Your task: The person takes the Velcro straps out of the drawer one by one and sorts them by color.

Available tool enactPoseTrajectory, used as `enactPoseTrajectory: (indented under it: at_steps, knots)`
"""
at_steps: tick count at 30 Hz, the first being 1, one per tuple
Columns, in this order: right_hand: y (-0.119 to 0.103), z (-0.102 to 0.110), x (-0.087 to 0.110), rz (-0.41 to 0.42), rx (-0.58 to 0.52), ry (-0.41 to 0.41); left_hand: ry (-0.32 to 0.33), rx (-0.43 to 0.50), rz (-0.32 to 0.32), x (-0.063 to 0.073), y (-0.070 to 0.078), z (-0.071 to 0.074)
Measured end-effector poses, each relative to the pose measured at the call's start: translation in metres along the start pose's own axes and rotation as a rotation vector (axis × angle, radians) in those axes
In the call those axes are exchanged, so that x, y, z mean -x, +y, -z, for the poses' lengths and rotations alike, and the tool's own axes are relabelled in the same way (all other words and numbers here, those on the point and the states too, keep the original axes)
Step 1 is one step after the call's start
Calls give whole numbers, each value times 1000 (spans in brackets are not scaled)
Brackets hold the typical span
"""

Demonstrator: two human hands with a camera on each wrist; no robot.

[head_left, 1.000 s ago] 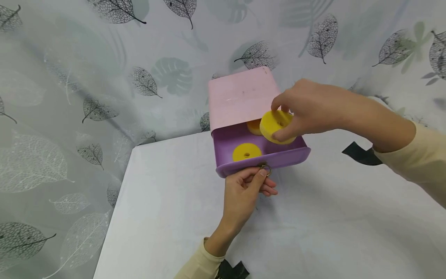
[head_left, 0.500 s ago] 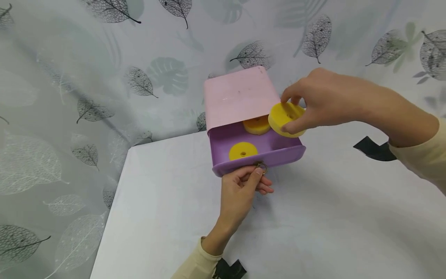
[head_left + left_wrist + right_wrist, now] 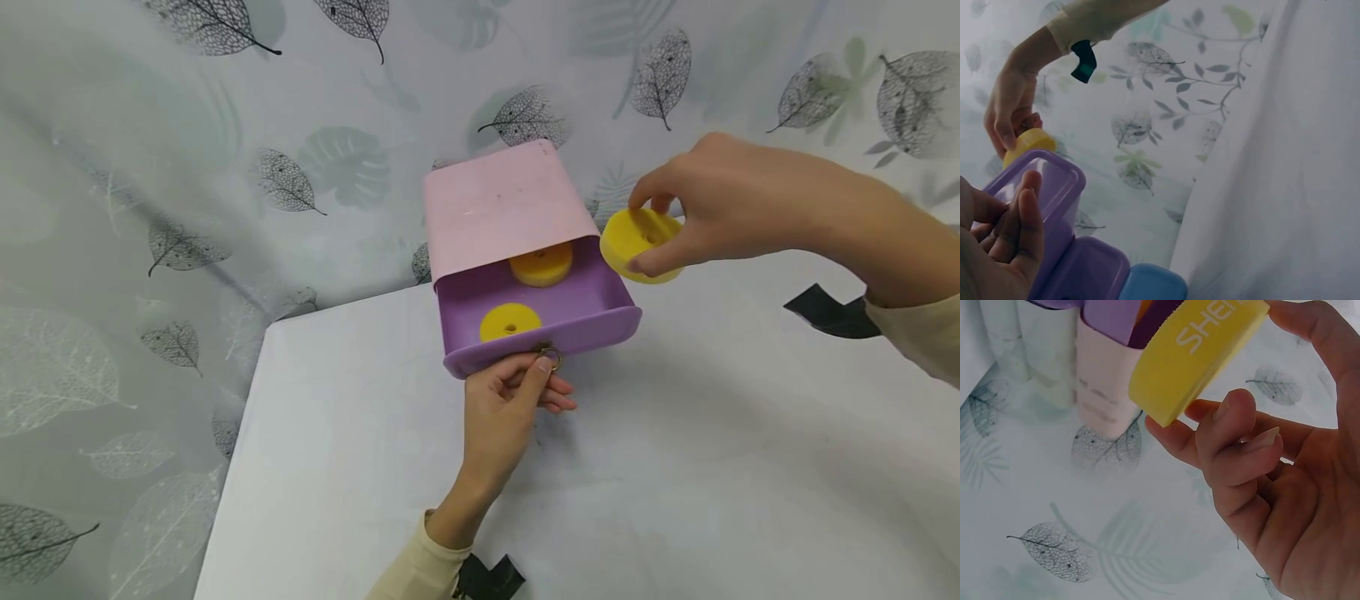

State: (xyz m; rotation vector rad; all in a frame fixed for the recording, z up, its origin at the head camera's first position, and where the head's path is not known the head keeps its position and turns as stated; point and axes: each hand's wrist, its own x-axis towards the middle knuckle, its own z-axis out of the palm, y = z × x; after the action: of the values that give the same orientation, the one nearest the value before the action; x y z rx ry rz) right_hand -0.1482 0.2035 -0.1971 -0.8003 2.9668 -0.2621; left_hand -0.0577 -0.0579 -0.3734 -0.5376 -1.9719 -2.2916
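In the head view a purple drawer [image 3: 596, 327] stands pulled out of a pink cabinet [image 3: 506, 200]. My left hand [image 3: 501, 408] pinches the small metal ring [image 3: 557, 364] on its front between thumb and finger. Above the drawer's right side, my right hand [image 3: 738, 200] holds a thick yellow disc [image 3: 626, 237] by its edges, with thumb and fingers. White lettering shows on that disc's rim in the right wrist view. Inside the drawer lie a yellow disc [image 3: 501, 320] with a centre hole near the front and an orange-yellow disc [image 3: 542, 265] farther back, partly under the cabinet's top.
Below the pulled-out drawer, the left wrist view shows another purple drawer front [image 3: 1094, 269] and a blue one [image 3: 1155, 284]. The cabinet stands on a white-covered table [image 3: 337, 433]. Behind it hangs a leaf-patterned curtain [image 3: 420, 100].
My right hand has lifted the yellow disc up and to the right, away from the drawer, uncovering the rear disc. My left hand keeps its hold on the ring. The view has shifted slightly.
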Motion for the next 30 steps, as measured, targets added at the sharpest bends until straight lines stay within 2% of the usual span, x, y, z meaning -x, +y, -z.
enactPoseTrajectory:
  at_steps: [10,20,30]
  knots:
    - [21,-13,4,-34,16,-27,5,7,8,0,1,-1]
    - [36,-41,4,-35,-2,-24,4,1,6,1,1,-1]
    - [44,-68,7,-84,-58,-54,10,0,20,0,2,-2]
